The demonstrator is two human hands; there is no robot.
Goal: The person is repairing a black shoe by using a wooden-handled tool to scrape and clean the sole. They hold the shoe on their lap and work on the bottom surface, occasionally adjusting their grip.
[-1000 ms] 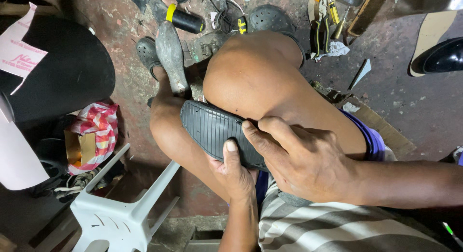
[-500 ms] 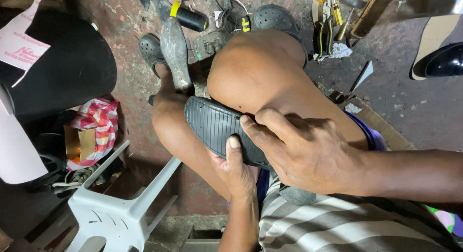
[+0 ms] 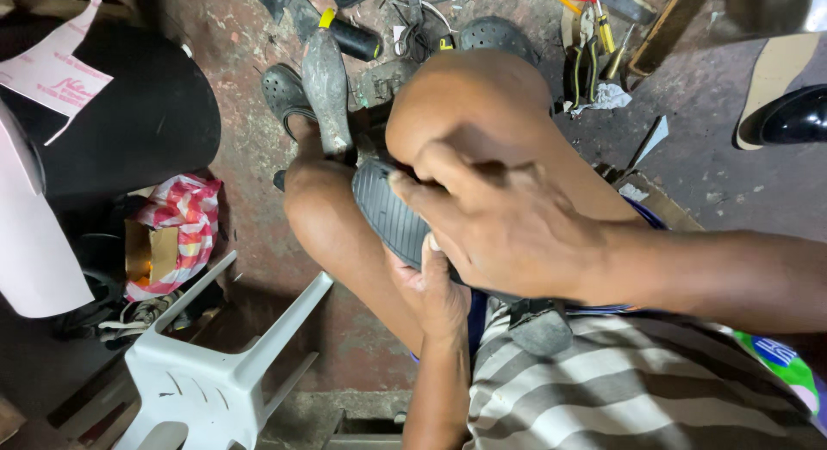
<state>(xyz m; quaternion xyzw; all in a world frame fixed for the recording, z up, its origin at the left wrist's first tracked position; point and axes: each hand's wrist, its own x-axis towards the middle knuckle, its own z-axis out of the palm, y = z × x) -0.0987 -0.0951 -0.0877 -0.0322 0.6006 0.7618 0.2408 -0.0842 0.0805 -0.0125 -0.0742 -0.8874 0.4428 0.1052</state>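
A black ribbed rubber shoe sole (image 3: 388,211) lies pressed between my two bare knees, ribs facing up. My left hand (image 3: 431,291) grips it from below, thumb on its near edge. My right hand (image 3: 500,222) lies flat over the sole's top, fingers spread and reaching toward its far end. Much of the sole is hidden under that hand. A grey shoe heel (image 3: 538,325) shows at my lap, below the right wrist.
An iron shoe last (image 3: 326,86) stands on the floor ahead of my knees, with black clogs (image 3: 284,88) and scattered tools (image 3: 594,45) around it. A white plastic chair (image 3: 215,372) lies overturned at lower left. A black round seat (image 3: 129,114) sits at left.
My right hand has slid forward over the sole toward its far end and is blurred by motion. The view has tipped down slightly. The left hand keeps its grip.
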